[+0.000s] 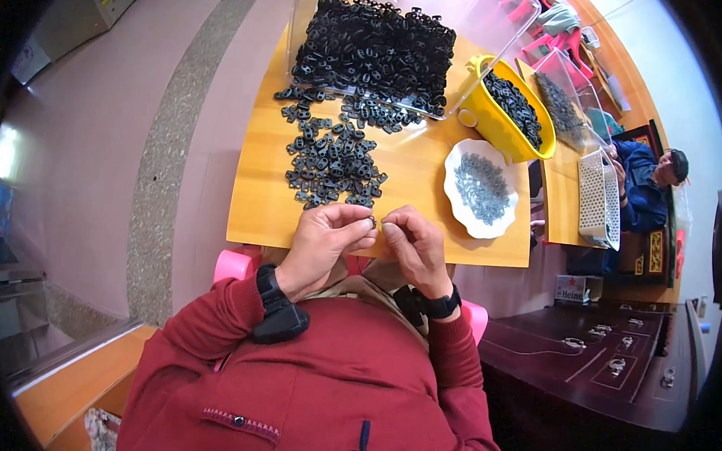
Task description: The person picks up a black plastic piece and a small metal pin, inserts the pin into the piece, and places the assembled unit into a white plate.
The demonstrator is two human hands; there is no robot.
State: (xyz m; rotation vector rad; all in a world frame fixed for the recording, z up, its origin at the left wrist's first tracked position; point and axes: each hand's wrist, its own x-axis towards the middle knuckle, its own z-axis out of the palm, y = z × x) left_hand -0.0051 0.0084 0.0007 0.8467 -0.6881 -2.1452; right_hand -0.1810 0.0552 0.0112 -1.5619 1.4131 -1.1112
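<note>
Just over the table's near edge, my left hand [326, 245] pinches a small black plastic piece [373, 222] between thumb and forefinger. Close to its right, my right hand [416, 250] has thumb and forefinger pressed together; whatever it may hold is too small to make out. Beyond the left hand lies a loose pile of black plastic pieces with holes [335, 164], which look like cord locks. To the right of my hands, a white scalloped dish [451, 193] holds many tiny greyish, shiny parts.
A clear bin [291, 41] heaped with black pieces stands at the far side of the wooden table [257, 197]. Right of it is a yellow tub [494, 134] with more. Farther right, a person [648, 190] sits by a white perforated basket [600, 200].
</note>
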